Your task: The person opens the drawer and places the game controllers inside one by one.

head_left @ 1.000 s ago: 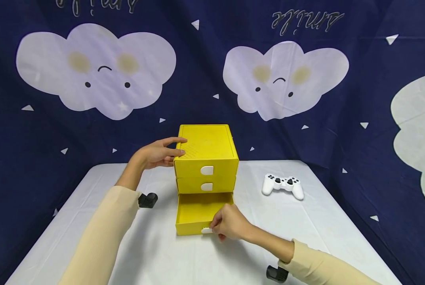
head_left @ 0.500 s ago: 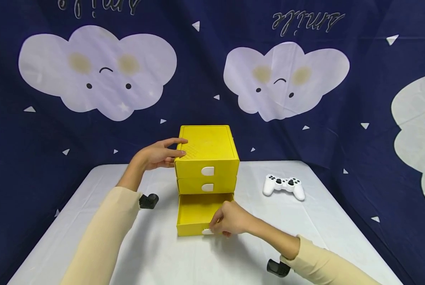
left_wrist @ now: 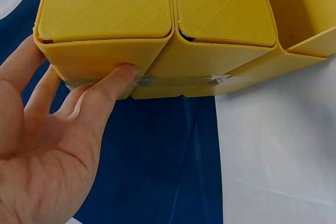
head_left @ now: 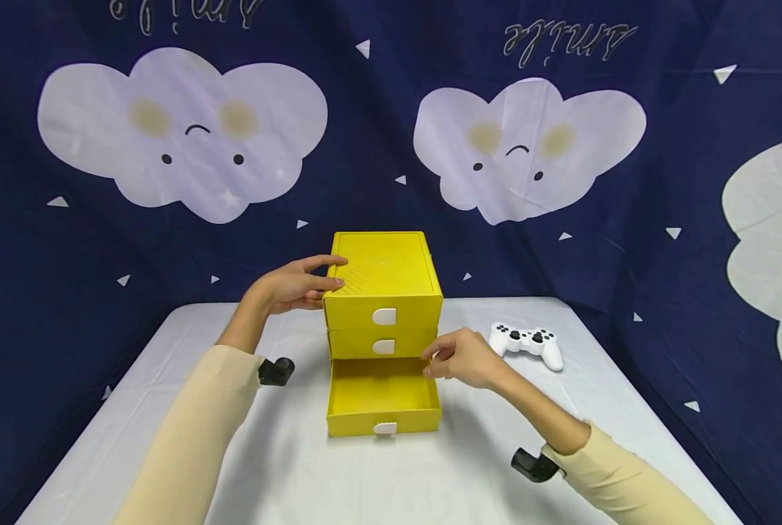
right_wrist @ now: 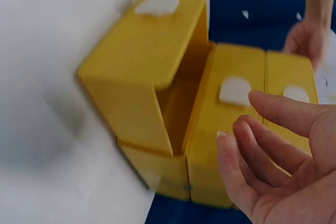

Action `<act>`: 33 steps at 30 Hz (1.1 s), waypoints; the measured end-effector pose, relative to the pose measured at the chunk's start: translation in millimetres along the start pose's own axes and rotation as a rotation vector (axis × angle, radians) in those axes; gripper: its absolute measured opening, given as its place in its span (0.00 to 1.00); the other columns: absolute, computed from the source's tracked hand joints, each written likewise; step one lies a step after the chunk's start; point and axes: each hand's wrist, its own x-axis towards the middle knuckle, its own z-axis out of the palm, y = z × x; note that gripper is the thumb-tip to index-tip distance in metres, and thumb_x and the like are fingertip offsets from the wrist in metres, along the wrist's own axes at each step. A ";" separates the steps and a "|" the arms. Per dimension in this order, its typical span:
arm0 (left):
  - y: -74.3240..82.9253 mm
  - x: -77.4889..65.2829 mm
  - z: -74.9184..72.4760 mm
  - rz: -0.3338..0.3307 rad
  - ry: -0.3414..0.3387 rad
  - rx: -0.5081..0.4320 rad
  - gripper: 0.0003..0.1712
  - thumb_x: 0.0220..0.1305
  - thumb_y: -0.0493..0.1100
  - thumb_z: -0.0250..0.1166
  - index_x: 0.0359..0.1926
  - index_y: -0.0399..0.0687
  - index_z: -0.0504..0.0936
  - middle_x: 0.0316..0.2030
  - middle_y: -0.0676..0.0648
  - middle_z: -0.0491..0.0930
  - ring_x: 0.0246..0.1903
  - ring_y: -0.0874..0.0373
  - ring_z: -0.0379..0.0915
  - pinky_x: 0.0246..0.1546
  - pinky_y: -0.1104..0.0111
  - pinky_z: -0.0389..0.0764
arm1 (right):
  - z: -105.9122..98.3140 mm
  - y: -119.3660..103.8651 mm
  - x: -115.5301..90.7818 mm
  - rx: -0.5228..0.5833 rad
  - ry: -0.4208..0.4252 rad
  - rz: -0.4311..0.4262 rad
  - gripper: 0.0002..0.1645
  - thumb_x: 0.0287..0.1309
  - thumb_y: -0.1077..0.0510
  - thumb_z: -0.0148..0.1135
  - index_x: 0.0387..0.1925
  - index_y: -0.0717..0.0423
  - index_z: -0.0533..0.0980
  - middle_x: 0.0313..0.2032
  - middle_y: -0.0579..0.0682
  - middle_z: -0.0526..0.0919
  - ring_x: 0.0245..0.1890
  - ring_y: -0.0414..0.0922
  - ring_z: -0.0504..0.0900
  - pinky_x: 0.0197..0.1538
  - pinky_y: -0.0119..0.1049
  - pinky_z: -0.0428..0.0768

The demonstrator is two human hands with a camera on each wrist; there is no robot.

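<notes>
A yellow three-drawer unit (head_left: 387, 264) stands on the table with its bottom drawer (head_left: 351, 425) pulled out. That drawer's inside shows bare yellow, and its white handle (head_left: 385, 428) faces front. My left hand (head_left: 288, 286) rests at the unit's upper left edge, some fingertips on the top and others against the side; in the left wrist view a finger presses the side panel (left_wrist: 86, 59). Near the front right of the unit hovers my right hand (head_left: 467, 359), fingers loosely bent and holding nothing, above the drawer's right rim. The two upper drawers (head_left: 417, 341) are closed.
A white game controller (head_left: 535, 345) lies on the white-covered table (head_left: 594, 415) to the right, close behind my right hand. A dark blue curtain (head_left: 371, 146) with cloud prints hangs behind the table.
My right hand has let go of the bottom drawer's handle and risen up and to the right. The drawer stays pulled out, and the left hand keeps its place on the unit.
</notes>
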 end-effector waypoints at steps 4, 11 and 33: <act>0.2 -0.2 -0.2 -0.002 0.006 0.005 0.37 0.71 0.48 0.66 0.77 0.64 0.62 0.64 0.42 0.72 0.41 0.57 0.80 0.55 0.61 0.82 | -18.8 13.0 -0.4 -0.014 0.050 0.020 0.14 0.52 0.56 0.76 0.42 0.55 0.87 0.28 0.46 0.88 0.29 0.45 0.84 0.34 0.37 0.82; 1.4 -0.2 1.1 0.002 0.009 0.001 0.37 0.71 0.47 0.66 0.77 0.64 0.62 0.65 0.42 0.71 0.43 0.56 0.80 0.58 0.59 0.81 | -52.8 40.8 -3.0 -0.071 0.188 0.086 0.19 0.53 0.52 0.77 0.47 0.53 0.86 0.35 0.48 0.88 0.35 0.44 0.84 0.38 0.37 0.81; 1.4 -1.5 1.1 -0.007 0.017 -0.001 0.36 0.71 0.48 0.67 0.75 0.66 0.64 0.56 0.45 0.73 0.31 0.58 0.71 0.51 0.63 0.82 | -91.7 142.5 -1.9 -0.128 0.543 0.298 0.42 0.55 0.48 0.74 0.69 0.57 0.71 0.64 0.71 0.73 0.62 0.66 0.72 0.59 0.60 0.73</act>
